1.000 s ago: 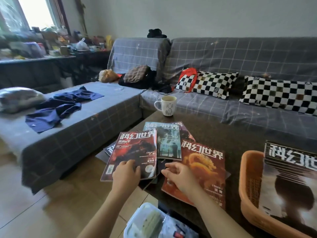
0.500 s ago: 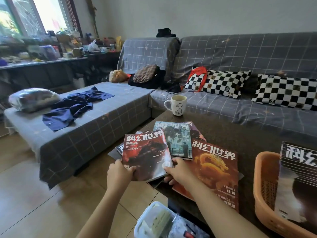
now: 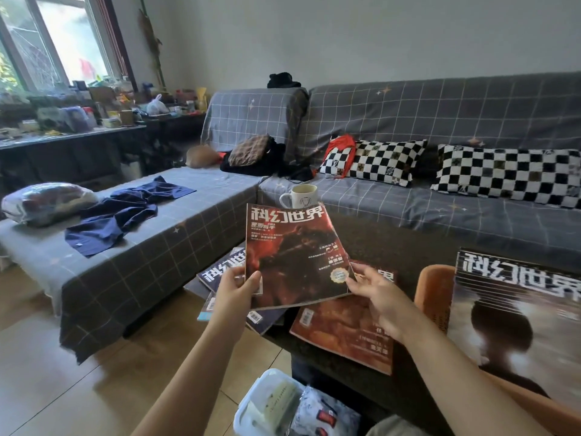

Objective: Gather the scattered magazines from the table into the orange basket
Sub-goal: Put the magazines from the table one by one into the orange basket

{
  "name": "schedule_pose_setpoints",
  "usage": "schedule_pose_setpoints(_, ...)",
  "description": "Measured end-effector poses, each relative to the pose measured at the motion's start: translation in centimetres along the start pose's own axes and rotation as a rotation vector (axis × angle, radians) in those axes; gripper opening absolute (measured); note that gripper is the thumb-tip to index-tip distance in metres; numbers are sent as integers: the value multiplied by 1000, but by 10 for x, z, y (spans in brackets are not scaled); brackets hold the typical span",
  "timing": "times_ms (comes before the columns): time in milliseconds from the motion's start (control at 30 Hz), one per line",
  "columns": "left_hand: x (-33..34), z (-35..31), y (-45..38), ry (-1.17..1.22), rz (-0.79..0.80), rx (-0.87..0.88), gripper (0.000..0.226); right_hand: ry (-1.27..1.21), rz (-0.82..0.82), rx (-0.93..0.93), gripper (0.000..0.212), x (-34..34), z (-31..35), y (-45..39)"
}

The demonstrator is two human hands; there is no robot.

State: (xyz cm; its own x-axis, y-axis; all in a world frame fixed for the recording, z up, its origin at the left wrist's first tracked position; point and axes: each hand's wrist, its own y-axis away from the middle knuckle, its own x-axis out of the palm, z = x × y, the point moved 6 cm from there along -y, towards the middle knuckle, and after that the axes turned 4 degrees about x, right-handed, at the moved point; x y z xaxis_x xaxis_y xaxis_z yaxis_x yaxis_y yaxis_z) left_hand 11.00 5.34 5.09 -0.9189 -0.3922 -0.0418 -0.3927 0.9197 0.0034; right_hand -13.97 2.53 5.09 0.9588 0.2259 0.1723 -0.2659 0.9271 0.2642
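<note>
Magazine (image 3: 292,256) with red cover, flat on the desk (image 3: 393,243) a second ago, now lifted clear. Left hand (image 3: 234,286) fingers pinch its lower left corner; right hand (image 3: 375,287) fingers grip the lower right edge. Others remain on the desk. Orange basket (image 3: 432,291), right, holds one; transfer pending.

Dim room, overexposed window (image 3: 63,45), fisheye edges
</note>
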Motion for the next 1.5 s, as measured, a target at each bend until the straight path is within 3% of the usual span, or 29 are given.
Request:
schedule_pose_setpoints(200, 88, -20, 23, 120, 181, -18, 18, -182, -63, -118, 29, -79, 29, 61)
schedule_pose_setpoints(367, 172, -25, 53, 120, 347, 43, 20, -251, -244, -138, 33, -157, 23, 108)
schedule_pose_setpoints(567, 262, -11, 87, 34, 514, 41, 20, -190, -502, -165, 34, -231, 8, 157)
schedule_pose_setpoints(700, 300, 6, 100, -50, 584, -8, 23, -105, -621, -63, 42, -261, -9, 172)
schedule_pose_setpoints(867, 316, 22, 99, -213, 581, -5, 23, -14, -764, 63, 46, -282, -26, 168)
schedule_pose_setpoints(1067, 315, 21, 101, -598, 578, 112, 28, 497, -979, 158, 40, -276, -29, 154)
schedule_pose_setpoints(1333, 322, 25, 102, -760, 661, 188, 19, 648, -932, 195, 7, -277, -28, 144)
schedule_pose_setpoints(1500, 321, 20, 103, -804, 644, 219, 26, 722, -934, 310, 11, -277, -31, 142)
